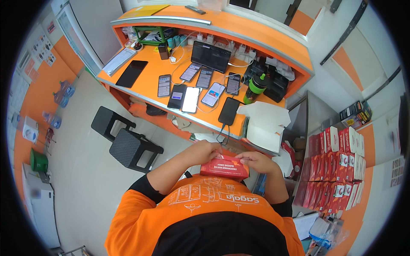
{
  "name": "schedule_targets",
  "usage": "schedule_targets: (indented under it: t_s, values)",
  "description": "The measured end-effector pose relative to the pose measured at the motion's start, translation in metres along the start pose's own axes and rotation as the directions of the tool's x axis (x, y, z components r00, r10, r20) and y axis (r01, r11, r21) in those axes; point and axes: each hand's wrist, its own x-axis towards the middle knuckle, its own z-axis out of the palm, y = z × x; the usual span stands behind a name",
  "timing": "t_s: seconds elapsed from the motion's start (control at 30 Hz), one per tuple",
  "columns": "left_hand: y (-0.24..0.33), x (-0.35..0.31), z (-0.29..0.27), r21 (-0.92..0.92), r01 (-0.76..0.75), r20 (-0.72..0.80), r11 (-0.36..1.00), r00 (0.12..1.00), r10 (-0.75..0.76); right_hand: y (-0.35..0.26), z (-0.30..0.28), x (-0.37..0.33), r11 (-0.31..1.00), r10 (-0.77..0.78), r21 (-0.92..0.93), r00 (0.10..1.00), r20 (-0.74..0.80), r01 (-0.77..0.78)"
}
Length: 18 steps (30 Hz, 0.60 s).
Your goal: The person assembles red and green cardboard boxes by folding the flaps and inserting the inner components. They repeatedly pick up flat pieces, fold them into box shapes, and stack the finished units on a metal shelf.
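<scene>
A small red cardboard box [224, 167] with white lettering is held close in front of my orange shirt, its long side across my body. My left hand [206, 152] grips the far left end, fingers curled at the upper edge. At the far right end, my right hand [257, 162] pinches the upper edge between thumb and fingers. A bit of white shows along that edge by both hands. The inside of the box is hidden. Just beyond my right hand, unfolded white cardboard [264, 126] lies at the corner of the orange desk [149, 64].
Several phones [212, 94] with cables lie on the desk, before a dark tablet [210, 56]. A green-and-black bottle [256, 87] stands at the desk's right. Black stools [134, 149] are on the floor to the left. Red boxes [333, 170] are stacked at my right.
</scene>
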Motion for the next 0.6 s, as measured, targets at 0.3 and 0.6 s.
schedule_targets:
  t_s: [0.3,0.6]
  values:
    - [-0.003,0.004,0.0,0.073,-0.006,-0.036,0.997,0.999,0.009,-0.011,0.012,0.007,0.992,-0.024,0.116,0.976,-0.218,0.05]
    - [0.006,-0.009,-0.011,-0.152,0.131,-0.011,0.98,0.991,-0.134,-0.042,0.064,0.005,0.665,-0.448,-0.736,0.857,-0.256,0.127]
